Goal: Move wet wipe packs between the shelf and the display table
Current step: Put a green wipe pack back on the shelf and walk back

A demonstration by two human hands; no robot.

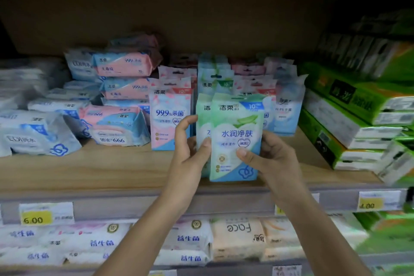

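"Both hands are gripping wet wipe packs. My left hand (190, 152) is curling round the left edge of two upright green packs, thumb pressing on the front, fingers reaching behind."

"And the right one?"

"My right hand (268, 159) is pinching the front green pack (237, 136), thumb lying across its lower face, fingers wrapping behind its right edge. The second green pack (202, 119) is sitting just behind it, peeking out on the left."

"Where are the packs sitting?"

"They are standing upright over the front part of the wooden shelf (89, 170), ahead of rows of similar packs. Whether their bottom edges are touching the board, I cannot tell."

"What is surrounding them?"

"A pink and blue pack (170, 119) is standing just beside them on the left, with soft pink and blue bundles lying piled further left. Green tissue boxes (349, 105) are lying stacked on the right. A yellow price tag (37, 217) reading 6.00 is showing on the shelf's front rail, and white packs (188, 242) are lying on the level below."
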